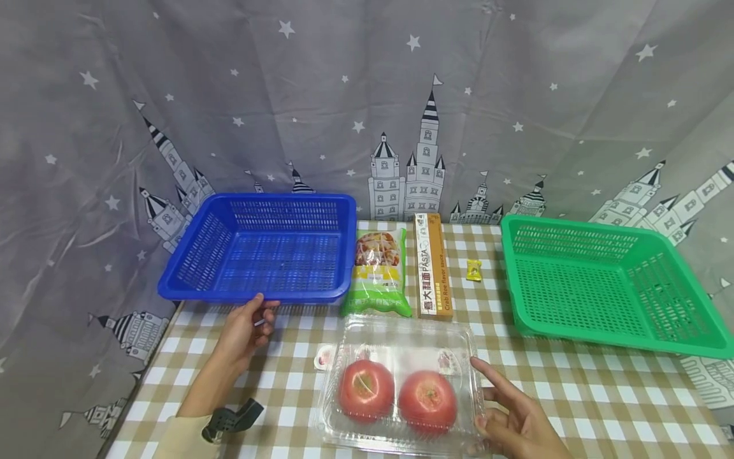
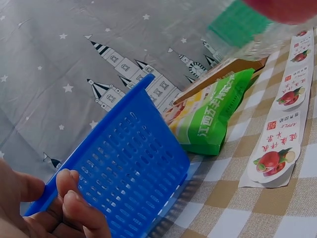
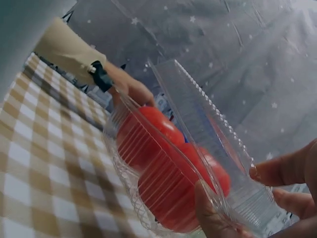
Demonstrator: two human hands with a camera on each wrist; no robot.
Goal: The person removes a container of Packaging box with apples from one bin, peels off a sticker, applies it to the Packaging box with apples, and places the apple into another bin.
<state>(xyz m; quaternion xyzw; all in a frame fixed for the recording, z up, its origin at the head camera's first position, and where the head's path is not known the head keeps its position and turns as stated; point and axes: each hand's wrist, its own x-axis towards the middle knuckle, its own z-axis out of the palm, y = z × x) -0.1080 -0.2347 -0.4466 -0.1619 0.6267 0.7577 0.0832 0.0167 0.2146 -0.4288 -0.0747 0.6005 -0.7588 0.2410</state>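
My left hand (image 1: 243, 331) grips the near rim of a blue plastic basket (image 1: 258, 296), thumb over the edge and fingers curled below it. In the left wrist view the thumb presses the rim of the tilted basket (image 2: 133, 173). My right hand (image 1: 513, 417) pinches the right side of a clear plastic clamshell box (image 1: 415, 331). Two red tomatoes (image 1: 366, 390) lie side by side inside it. In the right wrist view the thumb lies along the base and the fingers (image 3: 282, 171) touch the lid, which stands a little apart from the base.
Behind the box lie a green food bag (image 1: 375, 274), a pasta box (image 1: 434, 268) and a small yellow packet (image 1: 473, 269). A green basket (image 1: 579, 299) stands at the right. A strip of apple stickers (image 2: 272, 158) lies on the checked tablecloth (image 1: 281, 408). A grey curtain (image 1: 321, 102) hangs behind.
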